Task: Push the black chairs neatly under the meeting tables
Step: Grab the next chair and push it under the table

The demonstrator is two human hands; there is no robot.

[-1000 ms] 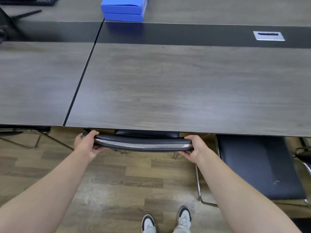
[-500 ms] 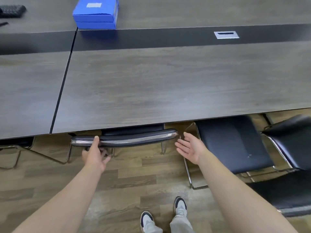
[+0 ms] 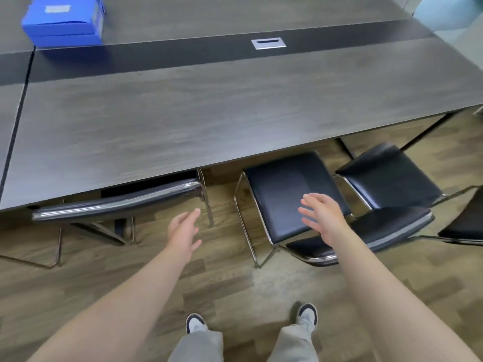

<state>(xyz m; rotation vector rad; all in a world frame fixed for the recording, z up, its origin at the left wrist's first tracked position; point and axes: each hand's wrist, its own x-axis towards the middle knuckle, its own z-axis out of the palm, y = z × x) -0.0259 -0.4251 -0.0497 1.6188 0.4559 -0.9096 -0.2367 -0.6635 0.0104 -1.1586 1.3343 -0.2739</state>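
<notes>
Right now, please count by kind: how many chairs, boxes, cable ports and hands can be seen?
Black chairs: 3, namely tucked chair, middle chair, right chair; a cut-off black part at the right edge may be a fourth.
Blue box: 1
Silver cable port: 1
Hands: 2, left hand, right hand
Total: 7

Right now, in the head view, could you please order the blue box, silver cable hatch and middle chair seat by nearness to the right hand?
1. Middle chair seat, close under the right hand.
2. Silver cable hatch, mid-table, ahead.
3. Blue box, far left.
</notes>
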